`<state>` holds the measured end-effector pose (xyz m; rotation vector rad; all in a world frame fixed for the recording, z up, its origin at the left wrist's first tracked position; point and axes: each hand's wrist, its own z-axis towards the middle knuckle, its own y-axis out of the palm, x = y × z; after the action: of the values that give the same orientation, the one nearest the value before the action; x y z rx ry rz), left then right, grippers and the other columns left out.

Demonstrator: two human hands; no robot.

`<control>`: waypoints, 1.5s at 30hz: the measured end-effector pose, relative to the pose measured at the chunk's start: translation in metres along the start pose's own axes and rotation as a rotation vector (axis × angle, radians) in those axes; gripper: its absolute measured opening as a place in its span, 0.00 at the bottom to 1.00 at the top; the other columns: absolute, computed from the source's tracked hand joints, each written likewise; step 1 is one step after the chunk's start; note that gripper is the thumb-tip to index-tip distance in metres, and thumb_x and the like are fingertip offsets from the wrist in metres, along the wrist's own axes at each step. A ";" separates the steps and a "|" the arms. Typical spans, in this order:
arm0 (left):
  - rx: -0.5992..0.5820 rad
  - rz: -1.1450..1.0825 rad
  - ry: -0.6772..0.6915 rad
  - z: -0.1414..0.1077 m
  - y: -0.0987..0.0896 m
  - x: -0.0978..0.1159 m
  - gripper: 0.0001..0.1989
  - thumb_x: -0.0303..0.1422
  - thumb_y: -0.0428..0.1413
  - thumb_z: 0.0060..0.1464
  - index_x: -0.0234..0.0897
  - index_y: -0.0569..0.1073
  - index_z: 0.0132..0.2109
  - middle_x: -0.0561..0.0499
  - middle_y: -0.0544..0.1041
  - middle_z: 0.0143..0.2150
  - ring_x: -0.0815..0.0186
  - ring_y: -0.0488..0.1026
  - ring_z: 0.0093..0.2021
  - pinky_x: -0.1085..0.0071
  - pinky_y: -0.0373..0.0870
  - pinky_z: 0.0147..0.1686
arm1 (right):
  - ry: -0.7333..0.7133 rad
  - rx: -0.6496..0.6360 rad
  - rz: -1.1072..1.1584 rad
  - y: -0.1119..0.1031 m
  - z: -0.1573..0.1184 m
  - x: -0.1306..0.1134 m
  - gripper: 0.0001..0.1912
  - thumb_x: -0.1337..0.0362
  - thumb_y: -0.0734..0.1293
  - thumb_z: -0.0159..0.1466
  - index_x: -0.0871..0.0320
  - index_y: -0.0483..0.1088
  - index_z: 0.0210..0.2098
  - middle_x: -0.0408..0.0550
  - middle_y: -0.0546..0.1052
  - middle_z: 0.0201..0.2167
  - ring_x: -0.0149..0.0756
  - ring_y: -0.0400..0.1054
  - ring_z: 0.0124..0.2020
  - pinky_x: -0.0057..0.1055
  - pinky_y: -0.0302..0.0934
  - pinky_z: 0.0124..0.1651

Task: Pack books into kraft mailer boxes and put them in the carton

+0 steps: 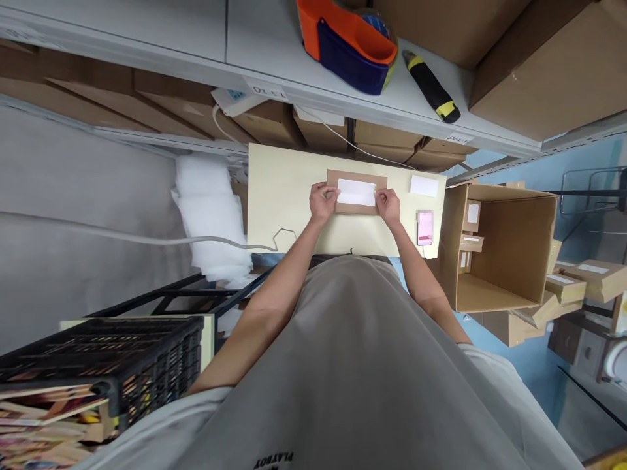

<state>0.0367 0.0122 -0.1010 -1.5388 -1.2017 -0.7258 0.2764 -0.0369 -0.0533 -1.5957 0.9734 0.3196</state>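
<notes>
A flat brown cardboard parcel [356, 210] lies on the pale yellow tabletop [284, 196] in front of me. Over its upper face is a white label [356, 192], held at both ends. My left hand [322, 202] pinches the label's left end with thumb and forefinger. At the opposite end, my right hand [388, 205] pinches the right edge, where a small yellow spot shows. Whether the label touches the cardboard all over, I cannot tell. To the right lie a stack of white labels [424, 186] and a phone [424, 227] with a lit pinkish screen.
An orange and blue tape dispenser [350, 49] and a black and yellow utility knife [432, 88] lie on the shelf above. Right of the table stands an open carton [509, 241] with small boxes. White wrapping [208, 215] and a black crate [161, 359] are at left.
</notes>
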 end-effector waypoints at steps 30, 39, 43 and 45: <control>-0.399 0.505 0.593 -0.039 0.028 0.034 0.38 0.51 0.36 0.80 0.33 0.60 0.83 0.39 0.56 0.87 0.51 0.48 0.88 0.47 0.45 0.86 | -0.279 -0.087 -0.402 0.035 -0.026 -0.033 0.34 0.60 0.47 0.83 0.65 0.59 0.82 0.66 0.60 0.84 0.54 0.50 0.85 0.56 0.49 0.84; -0.438 0.736 0.465 -0.030 0.009 0.014 0.44 0.55 0.36 0.78 0.30 0.50 0.87 0.39 0.46 0.89 0.48 0.41 0.89 0.43 0.30 0.87 | -0.295 -0.186 -0.518 0.043 -0.028 -0.018 0.38 0.54 0.46 0.84 0.70 0.46 0.86 0.59 0.45 0.88 0.47 0.38 0.89 0.51 0.32 0.89; -0.414 0.753 0.428 -0.028 0.011 0.019 0.43 0.53 0.37 0.78 0.30 0.49 0.87 0.39 0.45 0.89 0.46 0.41 0.89 0.40 0.28 0.86 | -0.259 -0.176 -0.509 0.045 -0.029 -0.022 0.38 0.54 0.47 0.84 0.69 0.45 0.86 0.58 0.44 0.88 0.45 0.37 0.89 0.50 0.31 0.89; -0.405 0.741 0.424 -0.030 0.012 0.021 0.42 0.52 0.39 0.78 0.31 0.49 0.87 0.40 0.45 0.89 0.46 0.41 0.89 0.40 0.27 0.86 | -0.259 -0.181 -0.489 0.044 -0.030 -0.023 0.38 0.54 0.47 0.84 0.67 0.45 0.86 0.57 0.44 0.88 0.45 0.37 0.89 0.50 0.31 0.89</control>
<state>0.0584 -0.0091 -0.0769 -1.8650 -0.1282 -0.7506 0.2216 -0.0532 -0.0593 -1.8437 0.3457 0.2685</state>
